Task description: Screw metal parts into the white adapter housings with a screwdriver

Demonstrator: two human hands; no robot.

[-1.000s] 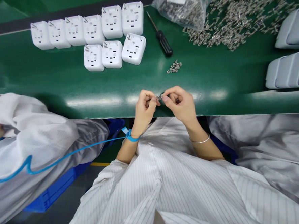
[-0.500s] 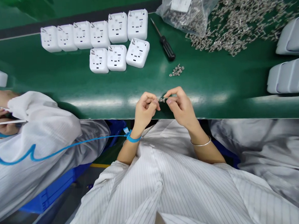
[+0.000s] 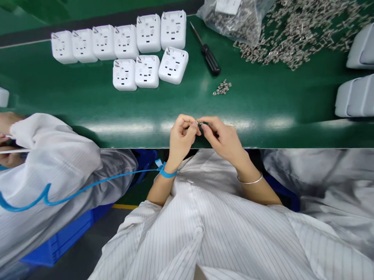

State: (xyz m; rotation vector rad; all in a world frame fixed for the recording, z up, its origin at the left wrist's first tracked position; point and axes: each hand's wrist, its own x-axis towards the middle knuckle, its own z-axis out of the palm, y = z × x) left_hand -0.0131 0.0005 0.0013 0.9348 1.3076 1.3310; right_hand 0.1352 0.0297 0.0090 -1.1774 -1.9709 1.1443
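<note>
At upper left, white plug housings [image 3: 126, 44] stand in two rows, slotted faces up, likely to keep their openings in view. At centre, the left hand [image 3: 181, 139] pinches a small metal piece [image 3: 200, 122], seemingly to steady it while the right hand [image 3: 227, 142] pinches its other side. Above, right of centre, lie a screwdriver [image 3: 210, 60] and a little metal heap [image 3: 222, 87], probably kept within reach. Loose metal parts [image 3: 300, 27] spread across the upper right.
</note>
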